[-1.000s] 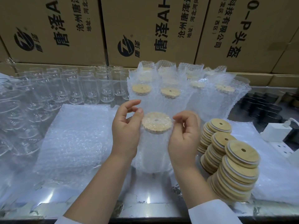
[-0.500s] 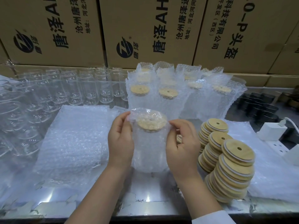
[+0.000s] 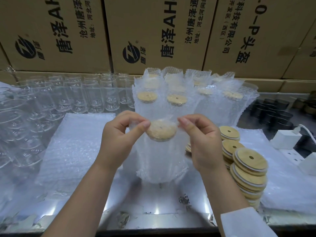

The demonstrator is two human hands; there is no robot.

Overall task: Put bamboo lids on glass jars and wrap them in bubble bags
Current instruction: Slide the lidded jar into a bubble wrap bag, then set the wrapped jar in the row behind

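Cardboard boxes point(image 3: 153, 31) printed with black characters close off the back of the room, stacked behind a shiny, reflective surface point(image 3: 153, 202). Rows of empty glass jars point(image 3: 77, 94) stand at its left rear. A cluster of wrapped jars point(image 3: 188, 101), lids showing through the film, stands at centre rear. A flat pile of bubble bags point(image 3: 73, 147) lies on the left and leaning lid stacks point(image 3: 248, 168) rise on the right, with a white plug point(image 3: 283, 139) and dark cups point(image 3: 273, 112) beyond them. In the middle a bubble bag point(image 3: 160, 161) stands upright on the surface with a lidded jar inside. The left hand point(image 3: 119, 139) has its grip pinched on the bag's open top at one side of the bamboo lid point(image 3: 161, 131). The right hand point(image 3: 203, 142) pinches the top at the other side.
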